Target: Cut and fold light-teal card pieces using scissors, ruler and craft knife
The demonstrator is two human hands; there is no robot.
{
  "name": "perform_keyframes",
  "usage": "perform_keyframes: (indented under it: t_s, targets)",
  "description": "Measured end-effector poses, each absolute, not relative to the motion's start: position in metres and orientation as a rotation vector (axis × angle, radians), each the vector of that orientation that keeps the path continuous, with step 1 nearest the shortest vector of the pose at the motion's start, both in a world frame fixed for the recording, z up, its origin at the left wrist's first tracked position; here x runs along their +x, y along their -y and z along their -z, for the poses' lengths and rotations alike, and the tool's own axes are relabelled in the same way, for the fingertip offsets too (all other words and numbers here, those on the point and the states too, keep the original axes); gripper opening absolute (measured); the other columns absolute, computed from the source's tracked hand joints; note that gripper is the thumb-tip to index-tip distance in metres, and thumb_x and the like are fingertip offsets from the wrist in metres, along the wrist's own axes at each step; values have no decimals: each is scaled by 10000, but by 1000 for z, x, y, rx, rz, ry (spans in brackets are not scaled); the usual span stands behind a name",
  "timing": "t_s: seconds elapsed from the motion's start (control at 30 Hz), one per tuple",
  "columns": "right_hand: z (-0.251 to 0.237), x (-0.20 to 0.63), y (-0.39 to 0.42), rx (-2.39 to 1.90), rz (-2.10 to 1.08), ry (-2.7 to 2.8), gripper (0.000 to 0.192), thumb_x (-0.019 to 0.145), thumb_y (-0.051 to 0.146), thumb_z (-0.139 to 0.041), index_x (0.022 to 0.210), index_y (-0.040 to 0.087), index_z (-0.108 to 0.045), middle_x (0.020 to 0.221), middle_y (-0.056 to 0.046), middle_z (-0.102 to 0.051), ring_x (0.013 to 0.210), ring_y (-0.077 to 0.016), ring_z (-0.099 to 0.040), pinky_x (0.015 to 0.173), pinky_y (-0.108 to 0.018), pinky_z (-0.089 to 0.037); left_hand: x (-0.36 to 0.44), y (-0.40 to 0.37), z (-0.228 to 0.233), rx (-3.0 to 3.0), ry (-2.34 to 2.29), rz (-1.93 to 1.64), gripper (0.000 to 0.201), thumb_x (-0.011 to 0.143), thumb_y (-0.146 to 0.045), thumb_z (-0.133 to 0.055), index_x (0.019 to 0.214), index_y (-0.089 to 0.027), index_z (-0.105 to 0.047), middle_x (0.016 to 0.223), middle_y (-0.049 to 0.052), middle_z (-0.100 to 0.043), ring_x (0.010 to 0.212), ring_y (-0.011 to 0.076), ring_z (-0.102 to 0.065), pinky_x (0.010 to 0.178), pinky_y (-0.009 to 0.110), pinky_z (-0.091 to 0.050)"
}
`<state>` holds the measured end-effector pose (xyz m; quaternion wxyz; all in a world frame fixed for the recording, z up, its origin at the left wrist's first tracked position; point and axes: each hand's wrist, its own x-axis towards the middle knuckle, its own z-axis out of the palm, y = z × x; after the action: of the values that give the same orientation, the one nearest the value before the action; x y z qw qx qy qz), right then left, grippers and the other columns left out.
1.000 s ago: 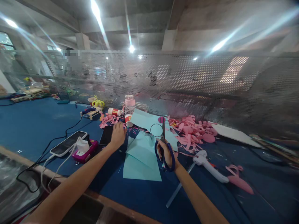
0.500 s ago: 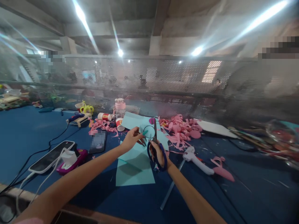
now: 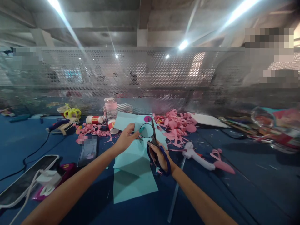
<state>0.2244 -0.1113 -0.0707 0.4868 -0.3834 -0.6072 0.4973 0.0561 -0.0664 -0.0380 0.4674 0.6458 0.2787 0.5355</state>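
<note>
My right hand (image 3: 157, 155) grips blue-handled scissors (image 3: 159, 150), blades pointing away from me. My left hand (image 3: 126, 137) pinches a light teal paper piece (image 3: 142, 128) with a round cut-out, held just left of the scissor blades. Under both hands lie several light teal paper sheets (image 3: 133, 175) on the blue table (image 3: 234, 200).
Pink paper scraps (image 3: 175, 125) pile up behind the hands. A white glue gun (image 3: 197, 156) and clear ruler (image 3: 174, 195) lie to the right. A phone (image 3: 88, 151), power bank (image 3: 25, 179), cups and a glue bottle (image 3: 93, 119) sit left. A perforated metal screen (image 3: 150, 81) closes the far side.
My left hand came back from the phone side and took hold of the teal piece by the scissors. The view has swung to the right, so everything shifted left.
</note>
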Motion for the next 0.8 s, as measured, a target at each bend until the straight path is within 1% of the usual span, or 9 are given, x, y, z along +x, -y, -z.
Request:
perform_keyframes:
  t_s: [0.1, 0.2, 0.37, 0.47, 0.6, 0.7, 0.8]
  targets:
    - [70, 224, 112, -958, -1194, 1504, 318, 784, 503, -515, 728, 209, -407, 484, 92, -380, 364, -55, -345, 345, -188, -289, 58, 69, 36, 1541, -679, -1261, 343, 712, -438, -649, 883, -163, -533, 779, -20, -545, 673, 93, -541, 633, 227, -495]
    - [71, 223, 113, -997, -1160, 1532, 308, 776, 487, -526, 717, 208, -410, 484, 87, -394, 369, -56, -357, 355, -194, -301, 60, 73, 35, 1546, -746, -1269, 379, 678, -408, -683, 916, -168, -510, 751, -29, -550, 659, 100, -542, 646, 241, -488]
    - [71, 221, 115, -1017, -1163, 1524, 304, 767, 482, -531, 728, 209, -403, 511, 83, -403, 379, -56, -367, 363, -195, -306, 57, 70, 35, 1537, -804, -1258, 403, 638, -390, -708, 885, -174, -475, 732, -34, -548, 637, 122, -574, 623, 286, -518]
    - [70, 222, 115, -1013, -1172, 1551, 300, 767, 477, -533, 743, 205, -410, 522, 81, -399, 402, -60, -368, 374, -196, -305, 51, 69, 29, 1580, -857, -1235, 364, 655, -390, -694, 846, -169, -477, 682, -37, -558, 583, 120, -583, 581, 275, -512]
    - [70, 224, 113, -997, -1175, 1611, 274, 801, 461, -503, 789, 199, -422, 524, 87, -377, 416, -62, -361, 393, -201, -297, 46, 72, 16, 1705, -911, -1145, 299, 657, -384, -683, 740, -149, -517, 580, -24, -566, 523, 115, -567, 532, 241, -478]
    - [69, 224, 114, -981, -1157, 1626, 259, 802, 440, -507, 766, 205, -403, 537, 84, -384, 428, -66, -379, 406, -207, -299, 43, 73, 11, 1756, -928, -1087, 272, 659, -360, -682, 735, -141, -539, 581, -14, -584, 525, 110, -568, 516, 224, -465]
    - [67, 224, 115, -981, -1138, 1629, 264, 791, 427, -516, 729, 212, -376, 533, 83, -383, 431, -67, -382, 413, -211, -303, 40, 72, 12, 1786, -941, -1065, 287, 655, -371, -689, 742, -142, -541, 582, -19, -584, 523, 105, -561, 503, 212, -457]
